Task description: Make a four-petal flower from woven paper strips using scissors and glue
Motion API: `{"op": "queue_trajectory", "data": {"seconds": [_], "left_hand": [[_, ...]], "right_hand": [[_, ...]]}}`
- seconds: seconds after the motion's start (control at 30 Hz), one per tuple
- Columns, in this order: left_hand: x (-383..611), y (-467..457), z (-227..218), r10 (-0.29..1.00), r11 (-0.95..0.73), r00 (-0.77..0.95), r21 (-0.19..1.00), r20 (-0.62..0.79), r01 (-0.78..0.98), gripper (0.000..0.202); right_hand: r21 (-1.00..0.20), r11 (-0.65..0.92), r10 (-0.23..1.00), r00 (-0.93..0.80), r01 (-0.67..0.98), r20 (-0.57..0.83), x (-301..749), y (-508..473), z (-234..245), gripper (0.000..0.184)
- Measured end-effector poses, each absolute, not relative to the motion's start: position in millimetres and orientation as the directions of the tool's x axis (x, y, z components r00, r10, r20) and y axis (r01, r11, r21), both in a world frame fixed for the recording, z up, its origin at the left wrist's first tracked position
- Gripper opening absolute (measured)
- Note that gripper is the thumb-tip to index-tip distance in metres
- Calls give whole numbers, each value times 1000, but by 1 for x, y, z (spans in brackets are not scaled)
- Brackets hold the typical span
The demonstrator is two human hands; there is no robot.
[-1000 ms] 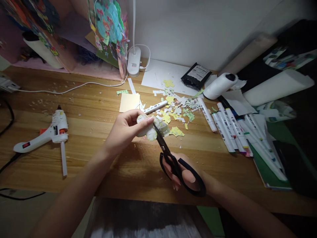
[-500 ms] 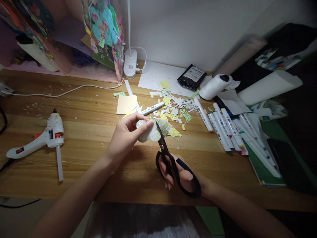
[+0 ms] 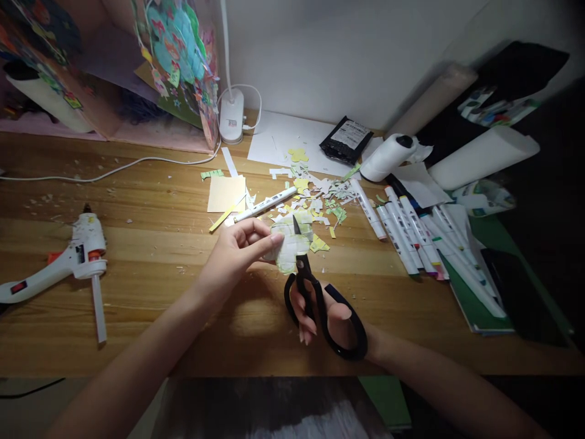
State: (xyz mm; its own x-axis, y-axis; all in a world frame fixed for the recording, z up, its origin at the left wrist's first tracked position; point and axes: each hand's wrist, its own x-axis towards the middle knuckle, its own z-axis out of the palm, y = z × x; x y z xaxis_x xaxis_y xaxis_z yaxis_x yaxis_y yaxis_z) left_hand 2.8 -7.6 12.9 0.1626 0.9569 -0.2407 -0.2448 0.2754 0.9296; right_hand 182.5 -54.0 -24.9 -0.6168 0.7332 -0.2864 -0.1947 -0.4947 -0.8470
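Both grips clamped: our left hand pinches the paper cutout, right hand holds the scissors, blades pushed deeper than a second ago, so the cut is likely advancing.

Glue gun left, markers right, lamp base behind, black packet

- left arm: bare forearm enters from the lower left and runs up and to the right, wrist nearly straight.
- left grip: thumb and forefinger pinched on a paper cut-out; the other fingers curl beneath.
- right arm: bare forearm enters from the lower right and runs up and to the left.
- right grip: thumb and fingers threaded through the loops of scissors, closed on them; fingertips point back toward the body.
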Motion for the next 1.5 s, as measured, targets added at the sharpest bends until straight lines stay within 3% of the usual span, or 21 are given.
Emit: {"op": "queue_trajectory", "data": {"seconds": [0.23, 0.47, 0.7, 0.97, 1.07, 1.17, 1.3, 1.4, 1.5], "left_hand": [[1, -6, 15, 959, 275, 144, 929, -245, -246, 23], [-2, -4, 15, 944, 294, 213, 938, -254, -185, 25], [-6, -2, 12, 934, 315, 226, 935, -276, -160, 26], [-7, 1, 13, 931, 325, 227, 932, -286, -162, 25], [-13, 0, 22, 927, 295, 280, 947, -251, -126, 21], [-26, -7, 33, 877, 322, 384, 947, -290, -19, 18], [-48, -32, 32, 863, 334, 329, 922, -383, 198, 17], [-59, -56, 19, 913, 344, 100, 877, -396, 337, 19], [-58, -78, 2, 947, 316, -105, 822, -303, 474, 21]], "right_hand": [[-808, -559, 711, -608, -186, -353, 182, -52, -26, 66], [-893, -422, 751, -613, -158, -246, 184, -51, -23, 70], [-881, -448, 748, -603, -150, -277, 185, -50, -27, 66], [-976, -218, 865, -461, 10, -197, 191, -44, -29, 57], [-973, -143, 918, -344, 183, -200, 203, -23, -22, 53], [-871, -69, 976, -150, 486, -161, 218, 3, -13, 47], [-477, 48, 999, -35, 878, 36, 232, 23, -6, 41], [-256, 73, 993, -47, 964, 107, 235, 27, -7, 35], [-180, 109, 982, -78, 978, 173, 235, 26, -8, 31]]}}
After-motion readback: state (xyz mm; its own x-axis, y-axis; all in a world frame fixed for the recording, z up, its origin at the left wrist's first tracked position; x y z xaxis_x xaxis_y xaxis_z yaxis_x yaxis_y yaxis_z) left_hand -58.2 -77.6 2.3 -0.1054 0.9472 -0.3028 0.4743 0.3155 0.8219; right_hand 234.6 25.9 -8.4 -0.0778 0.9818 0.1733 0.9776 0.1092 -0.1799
